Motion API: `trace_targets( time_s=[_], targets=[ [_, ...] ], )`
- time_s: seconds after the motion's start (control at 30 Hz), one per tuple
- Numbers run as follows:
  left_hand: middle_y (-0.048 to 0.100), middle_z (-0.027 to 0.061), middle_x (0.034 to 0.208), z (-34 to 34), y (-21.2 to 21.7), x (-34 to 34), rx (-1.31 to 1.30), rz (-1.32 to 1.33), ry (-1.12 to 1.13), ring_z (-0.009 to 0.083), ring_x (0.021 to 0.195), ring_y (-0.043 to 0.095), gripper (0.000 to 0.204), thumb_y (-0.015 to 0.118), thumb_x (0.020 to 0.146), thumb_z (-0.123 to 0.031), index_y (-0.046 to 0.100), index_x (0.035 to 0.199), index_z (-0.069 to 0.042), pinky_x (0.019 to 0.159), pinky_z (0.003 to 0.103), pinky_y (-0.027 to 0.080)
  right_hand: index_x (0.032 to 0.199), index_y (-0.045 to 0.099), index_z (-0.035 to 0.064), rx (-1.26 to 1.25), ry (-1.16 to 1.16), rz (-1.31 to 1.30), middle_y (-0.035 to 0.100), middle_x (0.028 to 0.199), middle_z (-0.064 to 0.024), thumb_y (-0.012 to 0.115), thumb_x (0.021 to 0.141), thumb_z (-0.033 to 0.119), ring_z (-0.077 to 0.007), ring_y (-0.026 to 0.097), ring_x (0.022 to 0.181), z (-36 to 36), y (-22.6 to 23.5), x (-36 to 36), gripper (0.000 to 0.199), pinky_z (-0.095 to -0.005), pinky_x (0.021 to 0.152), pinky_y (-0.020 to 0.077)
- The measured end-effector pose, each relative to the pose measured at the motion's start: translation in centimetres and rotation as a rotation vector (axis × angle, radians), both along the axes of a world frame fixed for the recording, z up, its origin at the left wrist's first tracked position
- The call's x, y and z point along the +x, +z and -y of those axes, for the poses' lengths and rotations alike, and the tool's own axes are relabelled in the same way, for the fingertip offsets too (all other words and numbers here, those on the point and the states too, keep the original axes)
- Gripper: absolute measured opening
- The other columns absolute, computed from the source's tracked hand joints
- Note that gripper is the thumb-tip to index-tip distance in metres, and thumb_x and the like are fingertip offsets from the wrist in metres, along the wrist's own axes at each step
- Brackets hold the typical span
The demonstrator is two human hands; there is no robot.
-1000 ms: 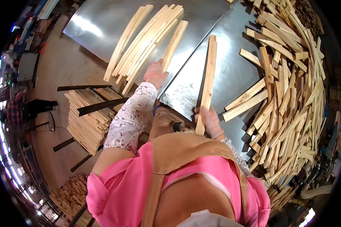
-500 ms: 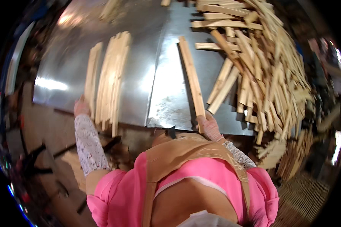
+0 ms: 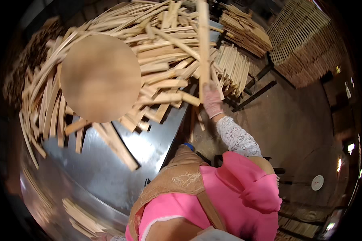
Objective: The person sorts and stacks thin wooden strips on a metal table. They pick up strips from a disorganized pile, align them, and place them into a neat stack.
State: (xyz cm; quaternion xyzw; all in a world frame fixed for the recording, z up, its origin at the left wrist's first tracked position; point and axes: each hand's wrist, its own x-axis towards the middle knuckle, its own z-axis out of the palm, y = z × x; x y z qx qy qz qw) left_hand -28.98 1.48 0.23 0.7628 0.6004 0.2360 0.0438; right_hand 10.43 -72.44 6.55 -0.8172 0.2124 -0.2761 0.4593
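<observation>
A grey sheet-metal tabletop [image 3: 104, 168] fills the lower left, light glaring off it; to its right lies a brown, dusty floor [image 3: 301, 132]; stacked wooden slat bundles [image 3: 245, 30] and woven crates [image 3: 305, 36] stand along the far upper right; small lamps [image 3: 350, 148] glow at the right rim.

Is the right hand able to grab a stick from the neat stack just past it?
Probably not right away. The right hand is already gripping a long wooden slat, so its fingers are full. The neat stack of sticks lies close beside it with nothing in between, so once the hand is free it looks reachable.
</observation>
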Motion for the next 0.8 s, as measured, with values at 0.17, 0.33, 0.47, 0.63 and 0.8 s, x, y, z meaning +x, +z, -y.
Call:
trace_targets(
  time_s=[0.17, 0.33, 0.47, 0.63, 0.8],
  targets=[
    [0.062, 0.023, 0.148, 10.8, 1.9, 16.5, 0.097, -0.293, -0.326, 0.0412, 0.132, 0.063, 0.066, 0.067, 0.1, -0.046, 0.061, 0.147, -0.001, 0.11, 0.048, 0.053, 0.13, 0.068, -0.0012, -0.411, -0.274, -0.339, 0.072, 0.123, -0.029, 0.054, 0.108, 0.042, -0.0455, 0.068, 0.115, 28.4, -9.2, 2.3, 0.05, -0.0449, 0.098, 0.0525],
    [0.065, 0.0269, 0.14, 22.0, 3.1, 27.5, 0.103, -0.631, -0.513, 0.0435, 0.127, 0.066, 0.069, 0.069, 0.098, -0.05, 0.063, 0.142, 0.003, 0.107, 0.049, 0.054, 0.134, 0.067, -0.0011, 0.022, -0.53, -0.474, 0.07, 0.129, -0.0314, 0.055, 0.103, 0.051, -0.0474, 0.064, 0.125, 43.4, -19.5, 6.0, 0.062, -0.0475, 0.108, 0.0507],
    [0.056, 0.0258, 0.151, 26.0, 1.3, 30.8, 0.113, -0.716, -0.676, 0.0434, 0.137, 0.058, 0.063, 0.065, 0.103, -0.038, 0.054, 0.152, 0.001, 0.113, 0.049, 0.049, 0.131, 0.069, -0.0015, -0.083, -0.584, -0.601, 0.071, 0.126, -0.0313, 0.056, 0.103, 0.05, -0.0478, 0.064, 0.125, 50.6, -28.5, 10.1, 0.06, -0.0501, 0.108, 0.0502],
    [0.05, 0.0262, 0.156, 29.6, 1.4, 35.4, 0.135, -0.77, -0.823, 0.0434, 0.143, 0.051, 0.061, 0.065, 0.104, -0.021, 0.047, 0.157, 0.003, 0.121, 0.047, 0.042, 0.123, 0.071, 0.002, -0.416, -0.375, -0.759, 0.073, 0.123, -0.0285, 0.042, 0.109, 0.035, -0.0482, 0.069, 0.117, 58.2, -35.7, 16.7, 0.046, -0.0547, 0.105, 0.0535],
    [0.062, 0.022, 0.136, 36.0, 1.9, 33.0, -0.135, -0.609, -0.892, 0.0413, 0.117, 0.066, 0.045, 0.061, 0.104, -0.022, 0.061, 0.146, -0.005, 0.1, 0.049, 0.053, 0.123, 0.068, -0.0046, -0.291, -0.088, -0.933, 0.07, 0.126, -0.0335, 0.046, 0.106, 0.042, -0.0524, 0.063, 0.124, 57.9, -34.9, 19.8, 0.054, -0.0557, 0.105, 0.05]
  ],
)
